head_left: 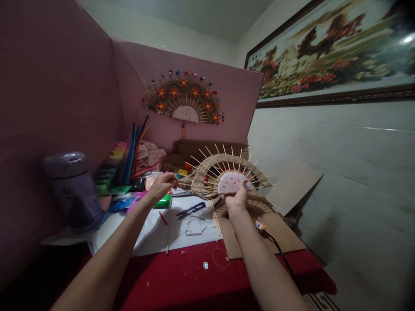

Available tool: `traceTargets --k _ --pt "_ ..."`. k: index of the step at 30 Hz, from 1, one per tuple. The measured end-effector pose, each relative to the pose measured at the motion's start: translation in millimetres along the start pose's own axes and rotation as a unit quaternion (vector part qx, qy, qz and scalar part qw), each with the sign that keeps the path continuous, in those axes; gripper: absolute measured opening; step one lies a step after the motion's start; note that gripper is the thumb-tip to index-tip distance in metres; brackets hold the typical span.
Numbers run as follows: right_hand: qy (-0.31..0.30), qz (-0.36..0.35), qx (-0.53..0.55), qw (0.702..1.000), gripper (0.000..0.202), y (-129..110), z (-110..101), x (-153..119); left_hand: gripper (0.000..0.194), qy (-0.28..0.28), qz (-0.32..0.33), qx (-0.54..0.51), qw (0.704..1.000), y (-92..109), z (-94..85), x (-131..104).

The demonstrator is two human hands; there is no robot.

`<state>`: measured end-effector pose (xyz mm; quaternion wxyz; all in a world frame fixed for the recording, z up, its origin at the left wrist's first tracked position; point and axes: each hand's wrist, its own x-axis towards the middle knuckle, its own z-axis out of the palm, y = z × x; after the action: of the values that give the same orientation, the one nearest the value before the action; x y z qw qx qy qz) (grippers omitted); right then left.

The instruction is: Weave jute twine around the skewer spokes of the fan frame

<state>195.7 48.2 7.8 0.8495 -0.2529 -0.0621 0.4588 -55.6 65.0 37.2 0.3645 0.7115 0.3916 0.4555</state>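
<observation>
My right hand [238,198] grips a half-round fan frame by its white, red-dotted centre [231,182], thumb on the front. Thin sticks radiate from that centre, and a band of brown twine [207,166] is woven through them in an arch. To the left, my left hand [167,183] is closed, its fingertips pinching twine that runs to the left end of the woven band. Dark blue snips [191,210] lie on white paper below the fan, between my hands.
Brown cardboard [269,235] and a corded tool [259,224] lie right on the red cloth [181,276]. Left stand a purple bottle [76,190] and coloured craft packets [121,203]. A finished flowered fan [184,101] hangs on the pink panel. More cardboard [292,185] leans by the wall.
</observation>
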Motion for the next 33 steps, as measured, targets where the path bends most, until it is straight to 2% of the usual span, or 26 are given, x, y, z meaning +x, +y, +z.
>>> traceTargets --k 3,6,8,11,16,21,33 --pt "0.005 -0.001 -0.003 1.000 0.023 -1 1 -2 0.013 -0.035 -0.105 -0.145 0.983 6 -3.8 -4" --pt "0.001 -0.009 -0.008 1.000 0.022 -1 1 -2 0.012 -0.048 -0.170 -0.235 0.956 6 -8.3 -7" --pt "-0.002 -0.007 -0.005 1.000 0.023 0 1 -2 0.011 -0.056 -0.188 -0.255 0.947 2 -10.1 -7" --pt "-0.012 0.000 -0.001 1.000 0.023 2 1 -2 0.013 -0.081 -0.209 -0.232 0.946 -8 -8.6 -6" --pt "-0.053 -0.013 -0.028 0.998 0.026 6 -3 2 0.021 -0.132 -0.193 -0.182 0.955 -10 5.3 -10" --pt "-0.048 -0.002 -0.020 0.999 0.026 6 -2 1 0.023 -0.171 -0.168 -0.172 0.955 -3 17.8 -15" --pt "-0.031 0.007 -0.015 0.999 0.026 6 -3 5 0.020 -0.186 -0.164 -0.184 0.951 0 17.7 -17"
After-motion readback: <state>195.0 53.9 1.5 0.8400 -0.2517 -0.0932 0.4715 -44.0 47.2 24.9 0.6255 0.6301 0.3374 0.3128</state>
